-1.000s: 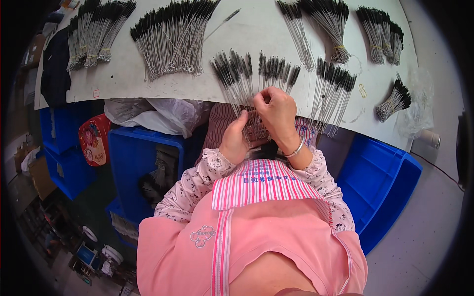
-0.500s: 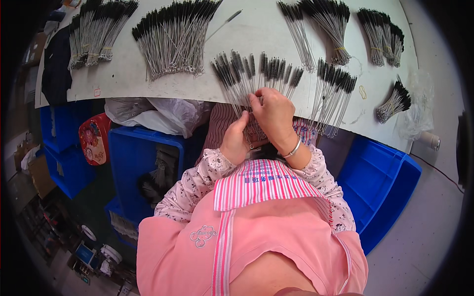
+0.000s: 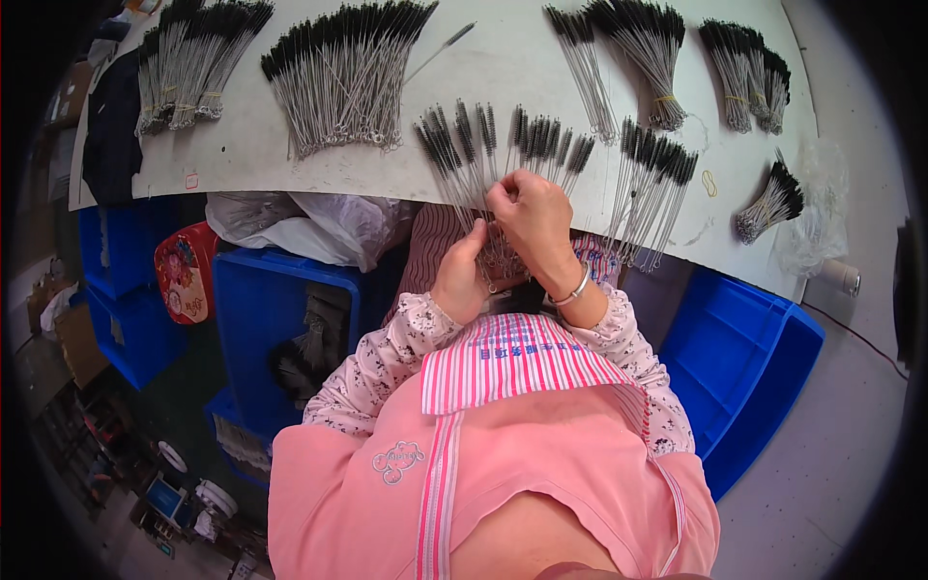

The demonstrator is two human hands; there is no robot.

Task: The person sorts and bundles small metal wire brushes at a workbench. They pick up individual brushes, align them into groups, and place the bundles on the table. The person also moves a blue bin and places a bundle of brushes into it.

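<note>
Both hands work together at the near edge of the white table. The left hand is closed around the lower wire ends of a fan of thin wire brushes, gripping them from below. The right hand sits just above it, its fingers pinched on the wire stems of the same fan, and the black bristle heads spread away from the hands over the table. These brushes look very light and springy; the twisted wire stems will probably bend easily and slide against each other, so the best hold seems to be low on the stems, near the looped ends, not on the soft bristles.

Below and to the left of the left hand stands a blue crate with some dark brushes inside. Near it lies a crumpled clear plastic bag, and I cannot tell what is in it. To the right of the right hand is another blue crate; nothing shows in the part that is visible.

Farther beyond the hands, more brush bundles lie in rows on the table.
</note>
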